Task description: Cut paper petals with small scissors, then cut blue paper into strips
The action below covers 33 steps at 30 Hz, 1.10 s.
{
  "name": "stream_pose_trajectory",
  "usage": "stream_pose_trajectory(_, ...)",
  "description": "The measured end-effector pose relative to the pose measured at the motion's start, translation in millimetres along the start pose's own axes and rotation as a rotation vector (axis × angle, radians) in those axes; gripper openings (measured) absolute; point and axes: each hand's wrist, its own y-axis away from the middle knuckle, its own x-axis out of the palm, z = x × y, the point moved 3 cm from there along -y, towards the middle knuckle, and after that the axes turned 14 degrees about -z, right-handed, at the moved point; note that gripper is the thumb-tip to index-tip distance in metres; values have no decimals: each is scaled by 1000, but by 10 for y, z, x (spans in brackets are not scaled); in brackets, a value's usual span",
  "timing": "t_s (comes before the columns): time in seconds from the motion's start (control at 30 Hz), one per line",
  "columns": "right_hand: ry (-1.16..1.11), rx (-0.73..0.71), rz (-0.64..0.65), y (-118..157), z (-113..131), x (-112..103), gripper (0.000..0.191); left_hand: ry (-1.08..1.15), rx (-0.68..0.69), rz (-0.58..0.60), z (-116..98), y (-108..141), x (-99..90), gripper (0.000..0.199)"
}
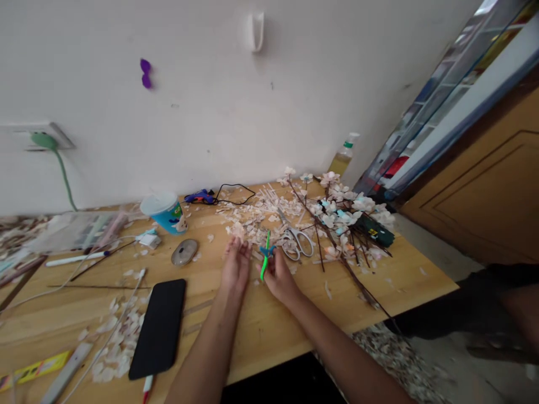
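My left hand (236, 262) is raised just over the wooden table, its fingers curled up around a pale pink petal piece (237, 230) at their tips. Close beside it on the right, my right hand (278, 273) is closed on a bright green stick (265, 268) with a small blue piece (266, 251) across it. The stick stands nearly upright between thumb and fingers. White-handled scissors (298, 241) lie just behind my right hand, among loose pale petals (256, 216).
Blossom branches (337, 216) spread over the table's right side, near a bottle (341, 157). On the left are a blue cup (166, 212), a round lid (184, 252), a black phone (159, 328) and a white cable. A blue glue gun (199, 196) lies near the wall.
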Motion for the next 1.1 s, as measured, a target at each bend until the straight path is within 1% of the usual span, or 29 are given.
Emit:
stream_pose_trajectory(0.1,103,-28,36,49,-16,27,33,21,109,-1,-175,-41,9,23)
stream_pose_trajectory(0.17,131,-36,46,50,-20,35,29,-16,137,2,-208,-51,13,25)
stream_pose_trajectory(0.23,166,-63,60,32,-14,39,23,-86,153,13,-184,-46,19,26)
stream_pose_trajectory(0.33,221,-85,67,-10,-8,32,23,-197,192,52,-114,-34,24,26)
stream_pose_trajectory(0.4,206,-51,62,-32,-21,24,23,-279,240,62,-85,-38,14,27)
stream_pose_trajectory(0.5,167,10,68,-44,-43,21,23,-459,347,65,-89,-49,5,27)
stream_pose_trajectory(0.57,164,25,75,-48,-43,20,25,-564,408,92,-111,-42,24,28)
stream_pose_trajectory(0.63,169,33,76,-56,-33,18,26,-617,434,134,-132,-27,53,30)
stream_pose_trajectory(0.73,190,33,57,-72,-26,18,24,-646,432,186,-144,-16,69,33)
stream_pose_trajectory(0.83,203,11,34,-81,-46,28,20,-628,401,186,-116,-38,29,36)
stream_pose_trajectory(0.93,189,4,-1,-82,-76,34,17,-516,296,159,-58,-39,-5,43)
stream_pose_trajectory(1.03,190,19,-19,-83,-86,29,15,-411,154,162,-12,12,22,47)
stream_pose_trajectory(1.1,206,25,-8,-86,-75,27,14,-370,107,149,-11,41,49,47)
